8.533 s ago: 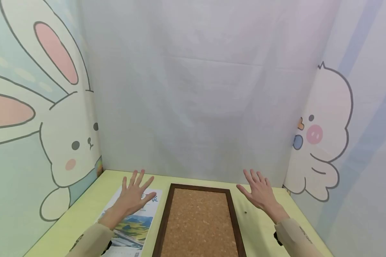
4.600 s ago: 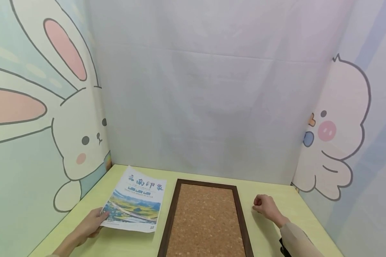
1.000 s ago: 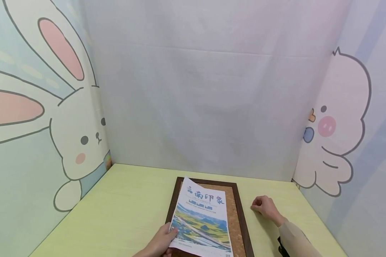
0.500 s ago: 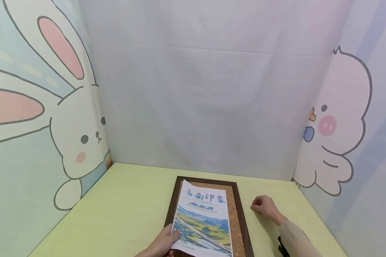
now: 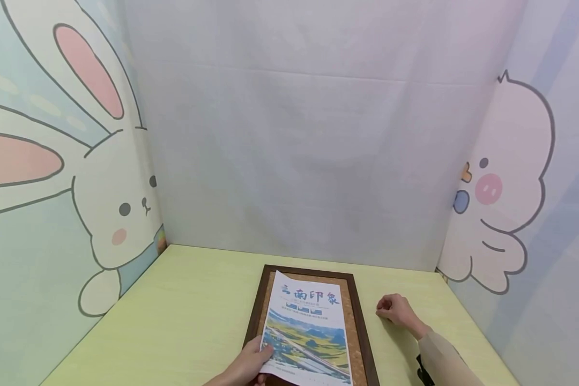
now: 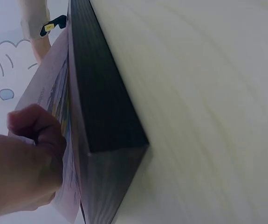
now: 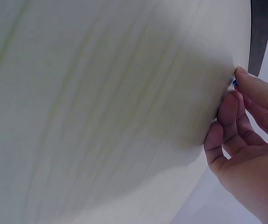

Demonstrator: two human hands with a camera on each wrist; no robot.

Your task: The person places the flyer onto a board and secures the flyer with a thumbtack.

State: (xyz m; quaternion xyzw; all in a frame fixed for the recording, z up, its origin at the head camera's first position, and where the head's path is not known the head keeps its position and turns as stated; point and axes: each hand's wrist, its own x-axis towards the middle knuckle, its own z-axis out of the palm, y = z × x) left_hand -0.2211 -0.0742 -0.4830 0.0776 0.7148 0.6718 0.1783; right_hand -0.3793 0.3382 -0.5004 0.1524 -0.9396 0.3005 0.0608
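In the head view my left hand (image 5: 247, 364) holds a printed poster (image 5: 309, 332) by its lower left edge, thumb on top. The sheet, with blue lettering and a landscape picture, lies over the cork board (image 5: 353, 321), covering most of it. The left wrist view shows the hand (image 6: 31, 158) and the poster (image 6: 40, 88) beside the board's dark frame (image 6: 103, 93). To the right of the board, my right hand (image 5: 399, 311) rests low on the table. In the right wrist view its thumb and fingers pinch a small blue pin-like thing (image 7: 235, 83), mostly hidden.
The pale yellow table (image 5: 188, 305) extends on both sides of the board. A grey cloth wall (image 5: 294, 161) stands behind it. Side walls carry a cartoon rabbit (image 5: 120, 225) and a white cartoon chick (image 5: 506, 214).
Earlier the left hand lifted the poster from the table's left and brought it over the cork board. In the last second it shifted slightly right. The right hand stays in place.
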